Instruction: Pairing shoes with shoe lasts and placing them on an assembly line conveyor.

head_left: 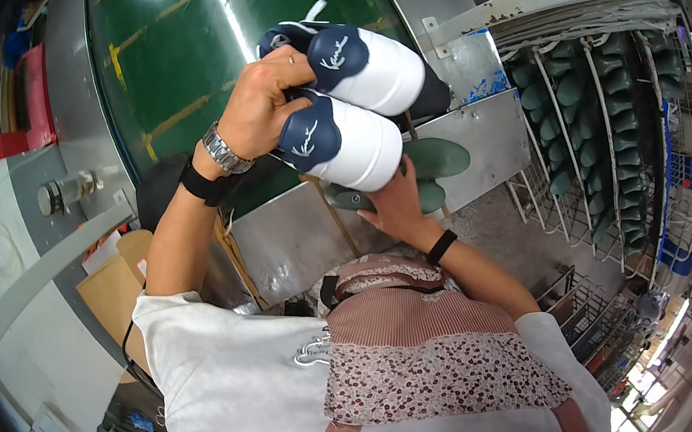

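Observation:
A pair of sneakers hangs over the near end of the conveyor, with white soles and navy heel patches bearing white script. My left hand [259, 106] pinches both by the heel collars: the far sneaker [381, 78] and the near sneaker [360, 154]. A white lace sticks up behind the far one. Below them, my right hand [400, 209] is closed around a green shoe last [432, 197], its fingertips partly hidden by the near sneaker. Beside it, against the metal ledge, lies a second green shoe last [441, 157].
A green conveyor belt [164, 74] with yellow tape marks runs away ahead. A metal ledge [279, 237] borders its near end. At right stands a wire rack [607, 158] full of green lasts. A cardboard box [112, 283] and a grey-white cabinet [18, 291] are at left.

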A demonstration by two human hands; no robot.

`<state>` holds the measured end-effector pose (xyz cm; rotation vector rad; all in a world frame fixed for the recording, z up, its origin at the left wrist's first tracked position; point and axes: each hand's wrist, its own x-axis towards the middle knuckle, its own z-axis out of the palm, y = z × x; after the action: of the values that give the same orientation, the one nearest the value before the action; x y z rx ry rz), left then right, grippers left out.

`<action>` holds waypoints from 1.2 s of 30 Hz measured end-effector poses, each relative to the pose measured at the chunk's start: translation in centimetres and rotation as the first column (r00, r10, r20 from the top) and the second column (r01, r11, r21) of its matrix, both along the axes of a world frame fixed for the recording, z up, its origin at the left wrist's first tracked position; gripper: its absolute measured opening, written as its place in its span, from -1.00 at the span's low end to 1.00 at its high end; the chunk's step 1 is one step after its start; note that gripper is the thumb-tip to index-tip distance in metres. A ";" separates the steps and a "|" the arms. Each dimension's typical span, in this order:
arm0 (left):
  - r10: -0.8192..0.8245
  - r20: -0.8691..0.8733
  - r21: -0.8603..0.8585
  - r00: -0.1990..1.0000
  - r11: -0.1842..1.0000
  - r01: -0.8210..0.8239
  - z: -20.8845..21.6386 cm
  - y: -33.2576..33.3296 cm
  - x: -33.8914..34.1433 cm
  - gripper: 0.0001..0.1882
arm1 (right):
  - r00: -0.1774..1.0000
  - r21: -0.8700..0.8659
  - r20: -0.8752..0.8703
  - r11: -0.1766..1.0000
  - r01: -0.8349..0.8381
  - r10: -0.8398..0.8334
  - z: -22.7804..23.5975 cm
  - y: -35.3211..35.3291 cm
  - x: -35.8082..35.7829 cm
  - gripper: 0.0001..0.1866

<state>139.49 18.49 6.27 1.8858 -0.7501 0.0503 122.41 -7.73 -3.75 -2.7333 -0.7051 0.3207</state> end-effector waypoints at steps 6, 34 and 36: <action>0.342 0.043 0.414 0.939 0.849 -0.329 -2.3 -2.0 7.1 -0.71 | 0.991 0.115 -0.077 0.989 -0.097 0.107 -0.9 -1.5 -0.4 -0.57; 0.223 -0.961 0.051 0.165 0.727 -0.685 -24.8 -20.9 -23.5 -0.63 | 0.937 0.383 -0.103 0.856 0.348 -0.335 -9.5 -17.6 1.5 -0.23; 0.416 -0.809 0.047 0.415 0.750 -0.660 -24.8 -22.4 -25.6 -0.40 | 0.871 0.440 -0.294 0.753 0.488 -0.393 -7.7 -18.2 0.2 -0.26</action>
<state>113.88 -3.95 -18.58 1.5532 0.5099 -0.2442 122.57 -25.92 -11.47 -2.2281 -0.0471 0.2303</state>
